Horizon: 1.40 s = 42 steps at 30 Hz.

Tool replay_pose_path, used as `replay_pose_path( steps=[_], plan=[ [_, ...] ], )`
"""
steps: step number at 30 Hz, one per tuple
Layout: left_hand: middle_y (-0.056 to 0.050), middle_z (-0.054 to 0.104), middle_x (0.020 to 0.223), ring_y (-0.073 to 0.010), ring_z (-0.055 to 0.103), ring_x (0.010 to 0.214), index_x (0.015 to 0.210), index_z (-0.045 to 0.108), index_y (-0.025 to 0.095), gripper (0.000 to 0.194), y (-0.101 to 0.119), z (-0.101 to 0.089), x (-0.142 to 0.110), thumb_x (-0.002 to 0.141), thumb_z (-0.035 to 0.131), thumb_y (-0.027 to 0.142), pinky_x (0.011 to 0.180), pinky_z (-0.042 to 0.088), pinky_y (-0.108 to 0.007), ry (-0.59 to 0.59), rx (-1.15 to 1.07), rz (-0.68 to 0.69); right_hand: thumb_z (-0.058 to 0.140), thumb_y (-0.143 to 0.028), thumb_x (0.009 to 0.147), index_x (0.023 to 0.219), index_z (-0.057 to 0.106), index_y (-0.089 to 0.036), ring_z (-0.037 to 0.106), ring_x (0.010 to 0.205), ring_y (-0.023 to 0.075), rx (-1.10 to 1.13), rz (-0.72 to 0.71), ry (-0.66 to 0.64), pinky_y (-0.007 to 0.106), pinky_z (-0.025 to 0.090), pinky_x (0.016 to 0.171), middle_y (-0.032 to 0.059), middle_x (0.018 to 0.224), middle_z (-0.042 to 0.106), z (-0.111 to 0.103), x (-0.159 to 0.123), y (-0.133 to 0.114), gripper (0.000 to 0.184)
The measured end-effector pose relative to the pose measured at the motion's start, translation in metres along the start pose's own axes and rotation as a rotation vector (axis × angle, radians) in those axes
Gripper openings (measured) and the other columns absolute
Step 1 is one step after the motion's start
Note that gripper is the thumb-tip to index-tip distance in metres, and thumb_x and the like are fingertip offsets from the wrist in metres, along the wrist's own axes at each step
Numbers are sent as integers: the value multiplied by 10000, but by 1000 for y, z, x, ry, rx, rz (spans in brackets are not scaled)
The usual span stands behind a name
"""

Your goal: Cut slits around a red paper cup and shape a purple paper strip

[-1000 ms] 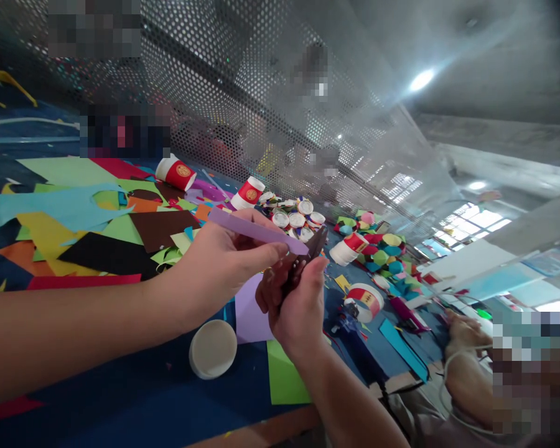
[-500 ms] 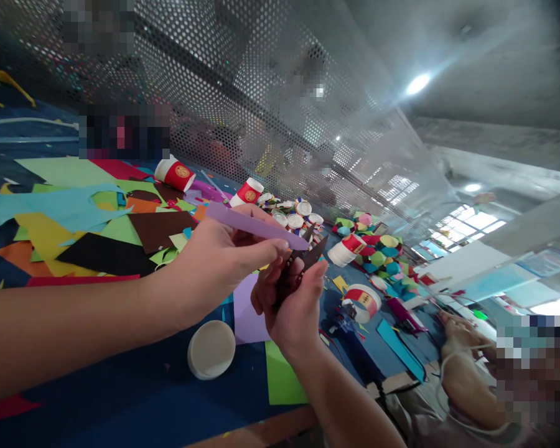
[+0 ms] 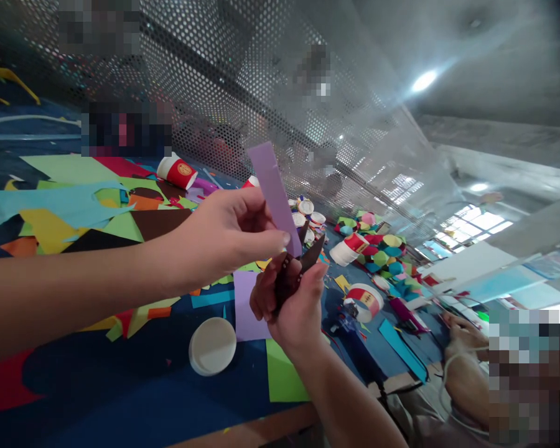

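Observation:
My left hand (image 3: 228, 236) pinches the lower end of a narrow purple paper strip (image 3: 273, 190), which stands almost upright above the table. Just below it my right hand (image 3: 292, 305) is closed round dark-handled scissors (image 3: 303, 261), whose blades point up and touch the strip's bottom edge. Under both hands a purple sheet (image 3: 246, 308) and a green sheet (image 3: 284, 376) lie on the blue table (image 3: 121, 386). A white round cup bottom (image 3: 212, 345) sits beside them.
Coloured paper sheets and scraps (image 3: 74, 211) cover the table's left. Red-and-white paper cups (image 3: 177, 172), small lids (image 3: 308, 214) and folded paper shapes (image 3: 378, 249) lie further back. A perforated metal screen (image 3: 261, 93) rises behind. Another person's hand (image 3: 462, 330) rests at the right.
My left hand has turned the purple strip from nearly level to nearly upright. The right hand with the scissors has stayed almost in place.

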<state>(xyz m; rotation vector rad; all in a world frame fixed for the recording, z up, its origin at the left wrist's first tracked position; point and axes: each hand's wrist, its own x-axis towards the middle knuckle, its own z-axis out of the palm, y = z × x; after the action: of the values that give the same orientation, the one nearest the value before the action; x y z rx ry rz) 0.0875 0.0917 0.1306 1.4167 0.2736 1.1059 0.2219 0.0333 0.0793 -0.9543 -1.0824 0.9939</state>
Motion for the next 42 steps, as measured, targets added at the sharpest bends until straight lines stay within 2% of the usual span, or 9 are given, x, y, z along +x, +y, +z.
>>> replay_pose_path(
  steps=[6,11,21,24,28,33,35,38,42],
  plan=[
    [53,713,667,-113,665,605,698,709,215,94,-2,4,-5,696,698,122,553,530,-170,-2,-50,-12,573,-961,625,566,526,-237,225,297,82,9,22,11,227,234,292,-96,354,291,1,1,-2,727],
    [40,697,650,-122,652,588,726,715,210,78,-3,5,-5,701,745,142,540,530,-187,-1,-87,-34,559,-974,611,554,507,-246,227,291,88,8,14,10,227,233,275,-101,337,262,3,2,-2,732],
    [1,673,709,-149,631,681,737,712,194,72,-3,8,-10,684,752,221,565,492,-211,78,16,-38,608,-883,713,514,485,-231,221,277,67,25,-64,39,217,291,282,-97,334,294,2,0,-3,693],
    [8,683,709,-130,622,682,753,720,190,121,-3,8,-9,674,806,220,579,481,-188,117,-21,-49,599,-887,716,541,527,-223,241,267,73,49,-101,41,218,296,281,-97,329,307,3,0,-4,691],
    [29,688,744,-80,626,705,739,738,198,64,-3,9,-6,763,768,146,631,494,-127,96,-128,2,599,-896,701,554,549,-215,277,271,78,63,-93,31,213,283,279,-88,342,336,3,1,-5,698],
    [47,637,707,-69,609,677,722,697,192,127,-5,14,-10,781,766,102,588,483,-105,131,-173,24,629,-889,682,545,557,-213,278,285,80,99,-105,36,212,282,281,-81,349,348,4,0,-3,693],
    [47,648,695,-84,615,633,740,675,198,115,-7,17,-13,801,729,117,559,500,-131,96,-206,3,639,-878,685,535,554,-212,283,296,81,108,-118,39,210,285,284,-80,357,344,4,-1,-3,688],
    [43,646,648,-127,613,530,757,645,215,106,-9,19,-15,835,627,146,471,516,-199,-19,-255,-47,642,-869,696,530,551,-207,284,290,77,103,-132,52,202,280,286,-76,359,354,4,-1,-3,689],
    [45,620,604,-125,595,487,731,666,210,111,-11,19,-15,794,630,125,450,499,-204,-8,-241,-72,644,-861,708,544,567,-199,270,259,66,135,-134,60,194,275,282,-81,347,363,4,1,-6,686]
  ],
)
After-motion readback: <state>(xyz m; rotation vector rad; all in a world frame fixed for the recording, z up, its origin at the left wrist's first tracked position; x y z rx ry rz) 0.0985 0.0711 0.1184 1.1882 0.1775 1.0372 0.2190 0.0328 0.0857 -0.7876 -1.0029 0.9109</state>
